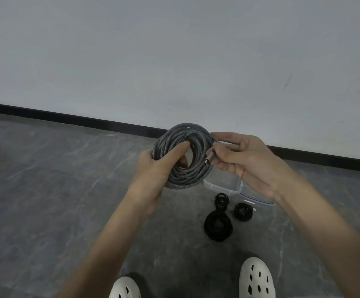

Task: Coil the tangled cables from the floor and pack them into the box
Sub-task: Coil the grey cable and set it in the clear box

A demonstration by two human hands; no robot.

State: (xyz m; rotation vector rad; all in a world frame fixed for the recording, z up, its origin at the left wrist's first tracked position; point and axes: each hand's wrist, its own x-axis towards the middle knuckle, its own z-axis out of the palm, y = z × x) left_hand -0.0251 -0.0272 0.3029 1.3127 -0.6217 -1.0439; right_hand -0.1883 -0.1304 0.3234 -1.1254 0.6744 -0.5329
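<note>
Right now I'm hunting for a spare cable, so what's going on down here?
A person is standing and coiling cables. The left hand grips a nearly finished coil of grey braided cable, and the right hand pinches its metal connector beside the coil. On the floor below, three black cable coils lie next to a clear plastic box, whose lid lies beside it. No coil seen is in the box yet, though the hands hide part of it.

Bare forearms [114, 222]; white perforated clogs [257, 278] on both feet.
</note>
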